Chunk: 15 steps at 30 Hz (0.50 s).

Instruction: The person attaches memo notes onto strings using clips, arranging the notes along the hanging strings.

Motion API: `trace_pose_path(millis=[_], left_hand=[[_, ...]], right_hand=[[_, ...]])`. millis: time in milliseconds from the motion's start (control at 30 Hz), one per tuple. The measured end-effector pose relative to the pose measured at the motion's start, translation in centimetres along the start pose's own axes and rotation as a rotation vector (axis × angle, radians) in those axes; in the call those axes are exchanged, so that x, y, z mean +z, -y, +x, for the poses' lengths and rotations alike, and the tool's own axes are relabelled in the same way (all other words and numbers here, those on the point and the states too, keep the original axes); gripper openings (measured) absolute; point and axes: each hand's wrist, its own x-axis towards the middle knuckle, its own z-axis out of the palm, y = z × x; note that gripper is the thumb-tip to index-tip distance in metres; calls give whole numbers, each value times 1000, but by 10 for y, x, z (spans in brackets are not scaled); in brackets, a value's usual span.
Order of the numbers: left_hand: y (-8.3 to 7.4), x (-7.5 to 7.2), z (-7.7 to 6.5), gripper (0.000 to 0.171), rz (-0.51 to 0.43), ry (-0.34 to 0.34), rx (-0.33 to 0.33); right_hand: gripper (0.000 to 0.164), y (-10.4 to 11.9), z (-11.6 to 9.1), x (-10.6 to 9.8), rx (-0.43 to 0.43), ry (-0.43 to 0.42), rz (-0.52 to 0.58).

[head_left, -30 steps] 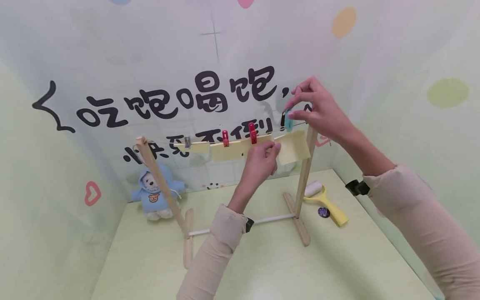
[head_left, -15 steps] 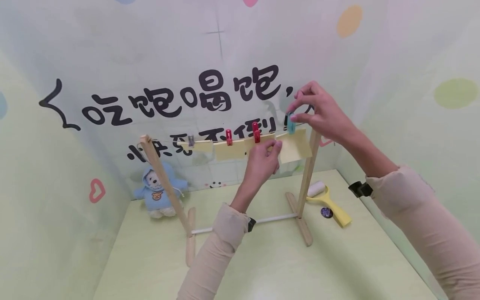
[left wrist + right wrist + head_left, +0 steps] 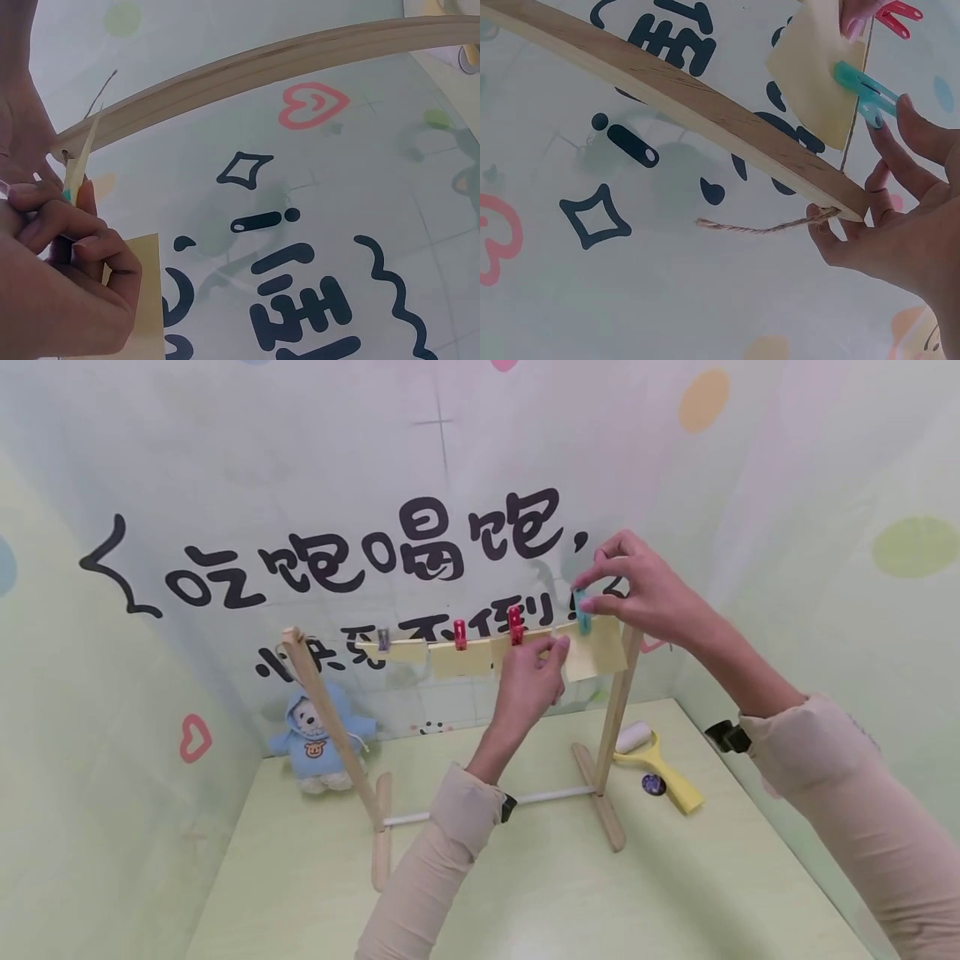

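Note:
In the head view my left hand (image 3: 528, 681) pinches the left edge of a pale yellow paper note (image 3: 598, 653), the rightmost on a string between two wooden posts. My right hand (image 3: 648, 585) pinches the handle end of a teal clothespin (image 3: 584, 614) between thumb and index finger. The right wrist view has the nose of the clothespin (image 3: 855, 81) over the top edge of the note (image 3: 806, 71), right at the twine (image 3: 847, 150). Other right-hand fingers lie by the end of the wooden post (image 3: 705, 112). The left wrist view shows this note edge-on, partly hidden by fingers.
More notes hang leftward, under two red clothespins (image 3: 460, 635) and a grey clothespin (image 3: 384, 639). A plush toy in blue (image 3: 318, 747) sits behind the left post (image 3: 330, 727). A yellow-handled lint roller (image 3: 667, 777) and a small dark disc (image 3: 653, 785) lie right of the stand.
My right hand has lowered the teal clothespin from above the note onto its top edge. My left hand keeps its pinch on the note. The head view has shifted slightly.

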Motion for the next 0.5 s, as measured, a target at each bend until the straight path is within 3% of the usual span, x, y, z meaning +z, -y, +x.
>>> trace_pose_path(millis=[200,333,500], left_hand=[[4,4,-1,31,-23,7,13],[10,6,-2,28,-28,30,30],[18,8,-5,26,-9,49,31]], right_hand=[[33,0,-3,-2,32,13,-14],[45,-4,-9,-3,8,-9,-48],[44,0,-30,-1,-89,-195,-70]])
